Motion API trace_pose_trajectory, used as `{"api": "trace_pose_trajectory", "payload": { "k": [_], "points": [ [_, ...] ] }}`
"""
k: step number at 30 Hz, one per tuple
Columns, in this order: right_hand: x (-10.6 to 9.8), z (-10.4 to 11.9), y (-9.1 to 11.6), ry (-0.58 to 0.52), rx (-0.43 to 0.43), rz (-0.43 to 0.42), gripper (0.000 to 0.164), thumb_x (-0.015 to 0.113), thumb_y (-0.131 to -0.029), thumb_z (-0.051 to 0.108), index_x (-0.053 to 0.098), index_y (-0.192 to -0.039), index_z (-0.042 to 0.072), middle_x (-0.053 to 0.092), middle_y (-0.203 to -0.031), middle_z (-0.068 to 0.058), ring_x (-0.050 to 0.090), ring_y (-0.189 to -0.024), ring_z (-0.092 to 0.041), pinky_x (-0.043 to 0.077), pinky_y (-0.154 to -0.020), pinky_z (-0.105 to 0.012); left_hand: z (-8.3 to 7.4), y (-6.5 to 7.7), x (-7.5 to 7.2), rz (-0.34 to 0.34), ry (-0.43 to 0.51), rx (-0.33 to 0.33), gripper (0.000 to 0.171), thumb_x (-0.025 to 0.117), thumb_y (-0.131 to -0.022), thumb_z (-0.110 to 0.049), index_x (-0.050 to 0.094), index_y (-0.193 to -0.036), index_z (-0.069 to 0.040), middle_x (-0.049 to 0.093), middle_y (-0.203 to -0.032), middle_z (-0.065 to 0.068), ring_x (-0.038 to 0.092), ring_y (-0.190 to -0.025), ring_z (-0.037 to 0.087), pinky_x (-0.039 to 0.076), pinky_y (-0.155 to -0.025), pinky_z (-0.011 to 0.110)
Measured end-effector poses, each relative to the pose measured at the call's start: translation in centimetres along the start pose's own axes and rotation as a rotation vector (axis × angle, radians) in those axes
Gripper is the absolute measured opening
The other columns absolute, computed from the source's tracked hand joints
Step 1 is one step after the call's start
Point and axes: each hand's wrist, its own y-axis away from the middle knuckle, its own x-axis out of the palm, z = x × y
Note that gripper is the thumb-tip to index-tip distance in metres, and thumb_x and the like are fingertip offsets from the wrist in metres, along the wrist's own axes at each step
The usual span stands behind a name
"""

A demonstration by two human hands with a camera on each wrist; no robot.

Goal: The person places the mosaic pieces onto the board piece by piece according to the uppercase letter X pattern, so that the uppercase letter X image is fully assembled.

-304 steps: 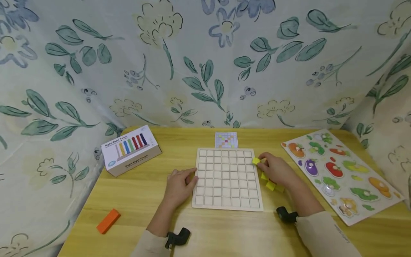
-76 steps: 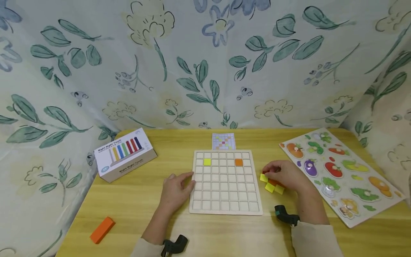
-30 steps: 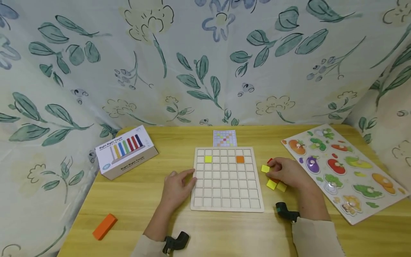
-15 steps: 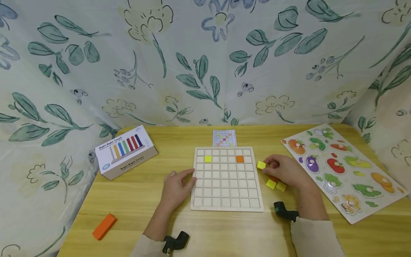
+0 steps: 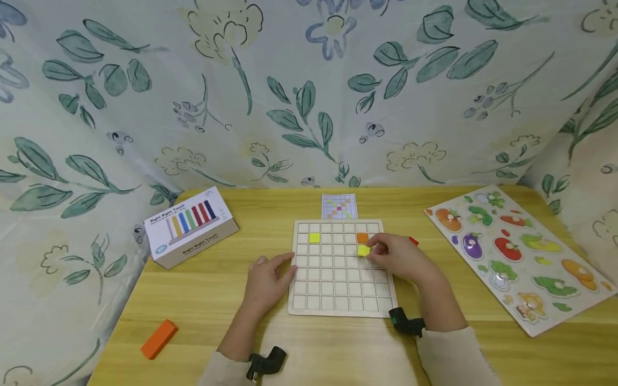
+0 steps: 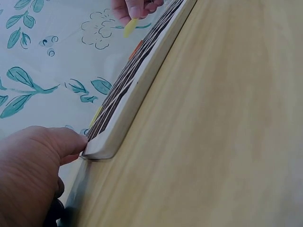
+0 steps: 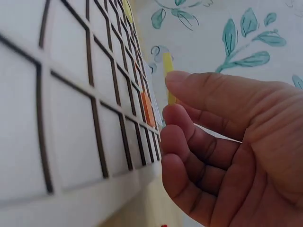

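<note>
At the near left of the wooden table (image 5: 203, 300), an orange block (image 5: 159, 339) lies slantwise. Just beyond it sits a white box (image 5: 190, 228) printed with rows of coloured beads. Next comes the left hand (image 5: 265, 287), its grip spread, thumb and forefinger apart, the tips touching the left edge of the pale grid board (image 5: 340, 310). A black wrist mount (image 5: 267, 362) juts from the left sleeve (image 5: 227, 370).

The board lies flat, seven squares across. In its second row from the far side, a yellow tile (image 5: 314, 237) fills the second square from the left. Touching or just behind the far edge is a small pattern card (image 5: 339, 206) with coloured squares. Further right, an orange tile (image 5: 362, 237) fills the sixth square of that same second row.

Just nearer than the orange tile, the right hand (image 5: 398, 260) pinches a second yellow piece (image 5: 364, 250) between thumb and forefinger, above the board; the right wrist view shows its other fingers curled. A red piece (image 5: 413, 241) peeks out past that hand. At far right, a vegetable puzzle (image 5: 523, 257) lies aslant on the table.
</note>
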Motion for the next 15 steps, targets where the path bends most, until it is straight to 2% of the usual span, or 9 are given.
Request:
{"api": "trace_pose_trajectory", "payload": {
  "k": [9, 15],
  "points": [
    [2.4, 2.6, -1.2, 0.053, -0.098, -0.012, 0.02, 0.074, -0.093, 0.023, 0.068, -0.11, 0.013, 0.064, -0.089, -0.001, 0.056, -0.081, -0.018, 0.047, -0.073, -0.03, 0.2, -0.1, 0.3, -0.02, 0.002, 0.03, 0.032, 0.075, -0.092, -0.037, 0.076, -0.122, -0.027, 0.044, -0.056, -0.011, 0.037, -0.064, 0.01, 0.028, -0.074, 0.03],
    [3.5, 4.6, -2.0, 0.072, -0.138, -0.017, 0.02, 0.075, -0.093, 0.021, 0.069, -0.11, 0.012, 0.063, -0.086, -0.001, 0.055, -0.076, -0.017, 0.045, -0.07, -0.03, 0.2, 0.0, 0.2, -0.044, -0.005, 0.043, 0.032, 0.076, -0.091, -0.036, 0.076, -0.121, -0.026, 0.043, -0.055, -0.011, 0.035, -0.063, 0.01, 0.028, -0.073, 0.03]
  ]
}}
